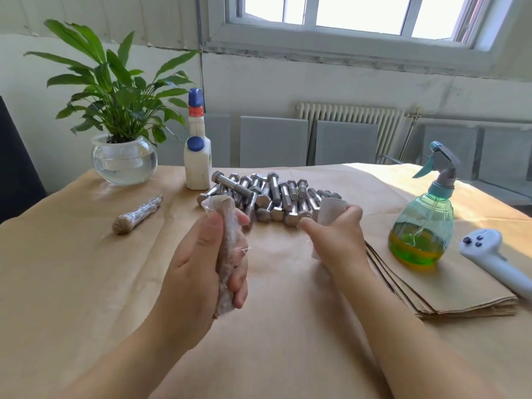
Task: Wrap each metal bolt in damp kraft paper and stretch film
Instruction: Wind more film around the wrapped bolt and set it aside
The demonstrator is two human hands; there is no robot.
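My left hand (205, 264) has its fingers curled tight round the wrapped bolt (226, 254), held upright above the table's middle — heavy, stiff steel under slick film, so I'd grip mid-shank. My right hand (336, 237), at three o'clock of it, clasps the film roll (331, 210), mostly hidden by my fingers. Bare bolts (267, 197) lie at twelve o'clock — the film between my hands is barely visible

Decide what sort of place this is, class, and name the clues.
Probably a makeshift packing table in an ordinary room: kraft paper covers it, loose bolts are heaped there, and a radiator sits under a window.
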